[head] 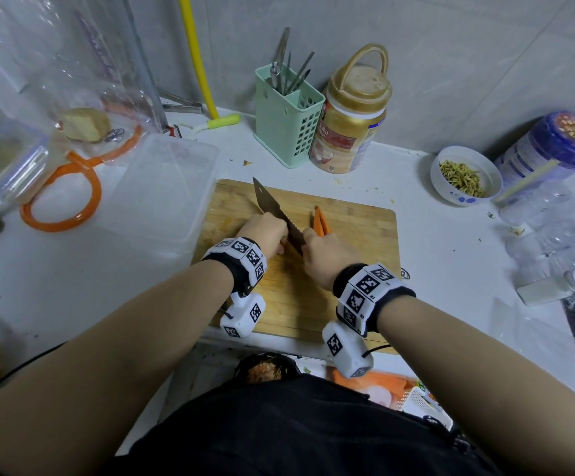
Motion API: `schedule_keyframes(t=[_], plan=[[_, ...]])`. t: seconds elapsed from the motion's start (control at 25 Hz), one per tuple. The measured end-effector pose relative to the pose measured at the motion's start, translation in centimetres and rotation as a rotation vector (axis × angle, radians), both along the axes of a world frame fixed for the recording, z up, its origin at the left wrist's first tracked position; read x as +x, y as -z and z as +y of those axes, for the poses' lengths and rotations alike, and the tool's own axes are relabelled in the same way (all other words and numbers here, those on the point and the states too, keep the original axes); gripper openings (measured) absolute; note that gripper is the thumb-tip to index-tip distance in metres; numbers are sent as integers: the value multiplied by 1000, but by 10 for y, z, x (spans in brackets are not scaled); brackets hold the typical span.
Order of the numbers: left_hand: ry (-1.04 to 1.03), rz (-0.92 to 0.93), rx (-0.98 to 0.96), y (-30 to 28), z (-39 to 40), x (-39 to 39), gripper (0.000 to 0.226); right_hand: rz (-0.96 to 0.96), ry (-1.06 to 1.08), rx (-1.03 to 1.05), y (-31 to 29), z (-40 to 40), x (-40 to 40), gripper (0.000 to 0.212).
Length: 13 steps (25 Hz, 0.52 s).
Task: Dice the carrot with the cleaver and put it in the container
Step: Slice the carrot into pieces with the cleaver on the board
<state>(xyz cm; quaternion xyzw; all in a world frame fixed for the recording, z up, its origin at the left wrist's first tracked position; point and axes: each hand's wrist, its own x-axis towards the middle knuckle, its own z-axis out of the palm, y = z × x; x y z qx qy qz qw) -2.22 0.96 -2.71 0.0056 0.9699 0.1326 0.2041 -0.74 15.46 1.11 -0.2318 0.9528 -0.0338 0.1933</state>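
Note:
The cleaver [274,211] stands over the wooden cutting board [358,231], its blade pointing away and to the left. My right hand [324,255] grips its handle, which is hidden under the hand. My left hand [262,233] presses down just left of the blade, fingers curled over a piece of carrot [289,249] of which only a sliver shows. Two long orange carrot strips [321,222] lie on the board just beyond my right hand. The clear plastic container [166,190] sits directly left of the board.
A green utensil holder [288,121] and a gold-lidded jar [351,125] stand behind the board. A white bowl of shreds [464,176] and a blue-lidded jar [550,149] are at the right. An orange ring [61,201], plastic bags and boxes crowd the left.

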Motion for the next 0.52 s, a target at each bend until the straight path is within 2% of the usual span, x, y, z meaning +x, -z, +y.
schedule_keyframes(t=[0.52], plan=[[11, 34, -31, 4, -5, 1, 20, -16, -13, 27, 13, -11, -6, 21]])
